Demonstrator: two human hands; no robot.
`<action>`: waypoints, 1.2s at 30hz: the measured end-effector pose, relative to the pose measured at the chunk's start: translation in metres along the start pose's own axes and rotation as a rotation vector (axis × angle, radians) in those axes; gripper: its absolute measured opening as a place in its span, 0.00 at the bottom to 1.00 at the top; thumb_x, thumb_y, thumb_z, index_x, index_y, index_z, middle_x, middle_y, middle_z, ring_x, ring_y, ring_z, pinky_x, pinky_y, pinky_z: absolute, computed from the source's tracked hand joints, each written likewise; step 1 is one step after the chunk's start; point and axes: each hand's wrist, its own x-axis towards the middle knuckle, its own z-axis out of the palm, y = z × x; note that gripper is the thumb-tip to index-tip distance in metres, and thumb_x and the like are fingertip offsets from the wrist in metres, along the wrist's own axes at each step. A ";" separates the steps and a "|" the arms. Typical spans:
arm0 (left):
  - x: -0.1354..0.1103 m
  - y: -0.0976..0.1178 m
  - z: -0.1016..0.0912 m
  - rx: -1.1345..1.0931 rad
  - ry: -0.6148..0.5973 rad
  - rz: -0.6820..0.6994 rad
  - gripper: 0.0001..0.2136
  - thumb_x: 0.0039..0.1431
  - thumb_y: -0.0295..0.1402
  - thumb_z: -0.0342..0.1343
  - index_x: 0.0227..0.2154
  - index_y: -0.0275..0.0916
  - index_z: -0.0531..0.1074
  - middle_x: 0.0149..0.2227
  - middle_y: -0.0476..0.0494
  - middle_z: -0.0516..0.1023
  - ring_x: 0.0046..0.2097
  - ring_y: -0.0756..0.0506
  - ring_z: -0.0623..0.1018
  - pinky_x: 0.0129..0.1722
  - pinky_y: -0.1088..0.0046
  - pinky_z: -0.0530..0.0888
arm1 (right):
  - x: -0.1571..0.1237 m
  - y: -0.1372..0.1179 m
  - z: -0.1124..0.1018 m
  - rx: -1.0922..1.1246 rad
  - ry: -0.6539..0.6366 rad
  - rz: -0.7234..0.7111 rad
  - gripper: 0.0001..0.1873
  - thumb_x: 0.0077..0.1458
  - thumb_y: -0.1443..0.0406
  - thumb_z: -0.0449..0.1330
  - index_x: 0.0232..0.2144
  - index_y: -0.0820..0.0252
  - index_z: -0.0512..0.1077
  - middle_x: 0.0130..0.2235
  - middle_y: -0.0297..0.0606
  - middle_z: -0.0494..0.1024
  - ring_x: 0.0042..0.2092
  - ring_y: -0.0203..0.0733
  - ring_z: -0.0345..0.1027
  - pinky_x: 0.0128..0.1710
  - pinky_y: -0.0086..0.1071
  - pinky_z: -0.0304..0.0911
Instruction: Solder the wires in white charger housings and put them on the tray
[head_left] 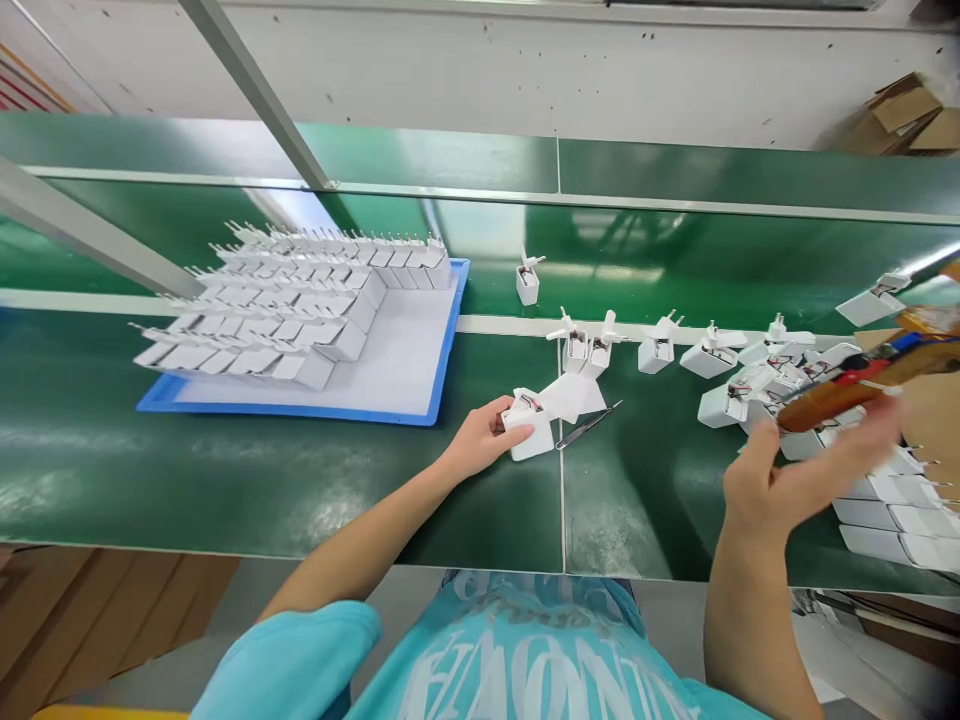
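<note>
At the middle of the bench, my left hand [487, 440] grips a white plug adapter housing [531, 436], its thumb across the near face. Small wires show at the housing's open top. Beside it lie a white paper sheet [574, 398] and dark tweezers [590, 425]. On the right, my right hand [802, 475] is raised, its fingers smeared by motion. An orange-brown handled tool [832, 398] with red and blue parts lies across its thumb and fingertips. Whether the hand grips this tool cannot be made out.
A blue-rimmed tray [445, 370] at left bears rows of white adapters [300, 310] with pins up. Several open housings [656, 345] stand along the bench's middle and right, one [527, 283] farther back. More adapters [892, 515] are stacked at right. A cardboard box [900, 115] sits behind.
</note>
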 end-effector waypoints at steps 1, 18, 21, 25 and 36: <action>-0.001 0.001 -0.001 -0.008 0.001 -0.010 0.17 0.54 0.44 0.59 0.40 0.36 0.73 0.31 0.48 0.74 0.30 0.49 0.72 0.29 0.76 0.68 | -0.003 -0.003 0.000 -0.018 0.119 -0.073 0.42 0.52 0.55 0.61 0.67 0.44 0.52 0.65 0.51 0.61 0.65 0.69 0.55 0.62 0.58 0.53; -0.002 0.012 -0.008 0.130 0.085 0.043 0.14 0.53 0.42 0.58 0.36 0.36 0.73 0.24 0.52 0.70 0.25 0.51 0.67 0.24 0.77 0.62 | 0.093 -0.189 0.286 -0.187 -1.180 -0.878 0.41 0.50 0.67 0.64 0.64 0.65 0.57 0.70 0.54 0.49 0.71 0.65 0.36 0.65 0.70 0.35; 0.000 0.012 -0.011 0.151 0.093 0.037 0.15 0.53 0.42 0.58 0.37 0.36 0.74 0.25 0.51 0.71 0.25 0.51 0.68 0.25 0.76 0.62 | 0.089 -0.208 0.321 -0.296 -1.214 -1.002 0.35 0.44 0.67 0.67 0.57 0.68 0.68 0.69 0.55 0.53 0.71 0.67 0.35 0.65 0.69 0.27; 0.001 0.012 -0.012 0.178 0.095 0.036 0.15 0.53 0.43 0.57 0.38 0.37 0.74 0.25 0.51 0.72 0.25 0.50 0.68 0.25 0.76 0.61 | 0.084 -0.216 0.332 -0.311 -1.242 -1.017 0.30 0.48 0.56 0.66 0.50 0.70 0.73 0.61 0.55 0.67 0.69 0.66 0.44 0.65 0.69 0.29; -0.008 0.015 0.000 0.310 -0.004 0.040 0.17 0.54 0.45 0.55 0.39 0.38 0.73 0.25 0.50 0.72 0.26 0.49 0.69 0.26 0.76 0.62 | 0.071 -0.155 0.206 -0.476 -1.350 -1.106 0.32 0.42 0.49 0.69 0.45 0.63 0.77 0.47 0.50 0.76 0.55 0.59 0.62 0.66 0.62 0.42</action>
